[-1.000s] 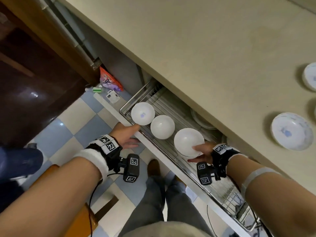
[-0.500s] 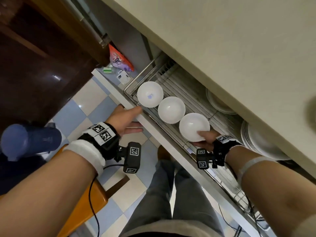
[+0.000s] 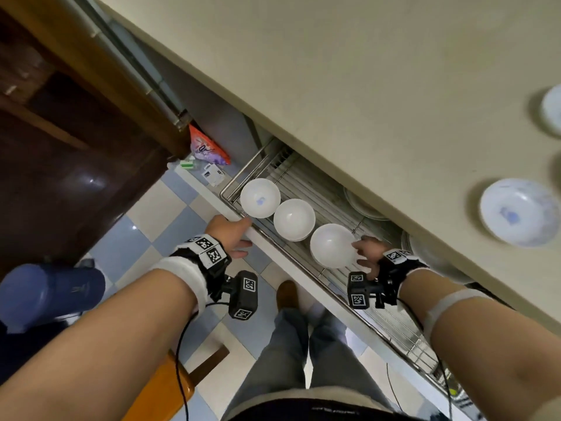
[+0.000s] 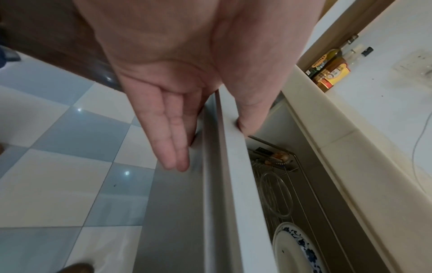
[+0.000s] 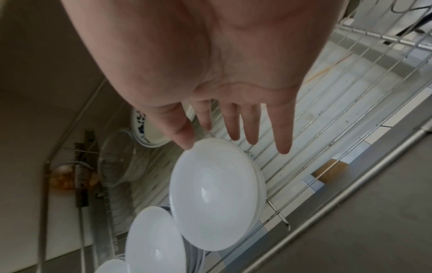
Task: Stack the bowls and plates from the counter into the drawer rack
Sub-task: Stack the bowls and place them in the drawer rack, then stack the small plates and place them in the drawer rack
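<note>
Bowl (image 5: 215, 195) touches right hand's (image 5: 198, 64) thumb, fingers (image 5: 252, 125) spread; left wrist view shows left hand (image 4: 187, 55) pinching drawer front (image 4: 177, 221).

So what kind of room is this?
Most likely a home kitchen: a counter with a plate on it, white bowls in a pull-out drawer rack, and what look like cooking bottles.

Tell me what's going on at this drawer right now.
A person is loading dishes into a pull-out wire rack under the counter. The left hand pinches the drawer front, thumb inside and fingers outside. The right hand is open, its thumb tip touching the rim of the nearest white bowl, which sits in a row with two more white bowls. A blue-patterned dish lies on the counter, not yet put away.
</note>
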`<state>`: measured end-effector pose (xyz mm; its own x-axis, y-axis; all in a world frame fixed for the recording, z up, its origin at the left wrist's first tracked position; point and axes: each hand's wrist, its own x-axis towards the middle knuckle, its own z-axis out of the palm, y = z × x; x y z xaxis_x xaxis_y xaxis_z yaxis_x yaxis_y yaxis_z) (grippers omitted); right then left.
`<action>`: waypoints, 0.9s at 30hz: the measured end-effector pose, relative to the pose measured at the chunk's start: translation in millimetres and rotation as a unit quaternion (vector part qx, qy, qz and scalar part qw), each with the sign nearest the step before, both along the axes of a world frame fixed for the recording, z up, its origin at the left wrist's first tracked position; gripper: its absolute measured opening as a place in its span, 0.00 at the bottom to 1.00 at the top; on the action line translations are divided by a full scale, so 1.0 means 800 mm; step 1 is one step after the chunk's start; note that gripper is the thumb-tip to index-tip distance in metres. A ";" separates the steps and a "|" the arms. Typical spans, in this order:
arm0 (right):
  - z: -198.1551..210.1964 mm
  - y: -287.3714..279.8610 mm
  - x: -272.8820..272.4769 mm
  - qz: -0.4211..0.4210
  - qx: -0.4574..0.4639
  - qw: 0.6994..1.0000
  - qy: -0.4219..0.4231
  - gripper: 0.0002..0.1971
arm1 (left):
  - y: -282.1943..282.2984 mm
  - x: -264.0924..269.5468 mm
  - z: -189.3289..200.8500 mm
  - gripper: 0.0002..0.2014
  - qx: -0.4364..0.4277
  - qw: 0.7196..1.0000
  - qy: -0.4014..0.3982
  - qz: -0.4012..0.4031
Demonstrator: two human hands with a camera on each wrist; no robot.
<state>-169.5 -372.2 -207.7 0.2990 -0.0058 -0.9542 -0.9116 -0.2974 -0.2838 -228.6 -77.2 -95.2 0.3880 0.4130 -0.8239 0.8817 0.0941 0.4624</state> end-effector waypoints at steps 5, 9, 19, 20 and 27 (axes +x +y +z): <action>0.054 -0.013 0.002 0.010 0.015 0.999 -0.034 0.21 | 0.008 0.022 0.022 0.57 0.158 0.983 0.052 -0.076; 0.123 -0.009 -0.007 -0.008 0.072 0.996 -0.046 0.16 | -0.010 0.063 0.079 0.36 0.192 0.968 0.008 -0.161; 0.265 -0.077 -0.059 -0.214 0.067 0.953 -0.202 0.09 | -0.193 0.138 0.153 0.01 -0.084 0.921 -0.113 -0.364; 0.269 -0.098 -0.065 -0.256 0.031 0.939 -0.227 0.08 | -0.213 0.138 0.156 0.02 -0.101 0.913 -0.117 -0.377; 0.268 -0.239 -0.102 -0.461 -0.124 0.831 -0.285 0.15 | -0.328 0.133 0.146 0.12 -0.127 0.887 -0.116 -0.428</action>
<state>-251.1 -563.1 6.8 0.4607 -0.6590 -0.5945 -0.5234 0.3392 -0.7816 -122.5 -339.5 21.7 0.6417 -0.3018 -0.7051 0.5640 -0.4372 0.7005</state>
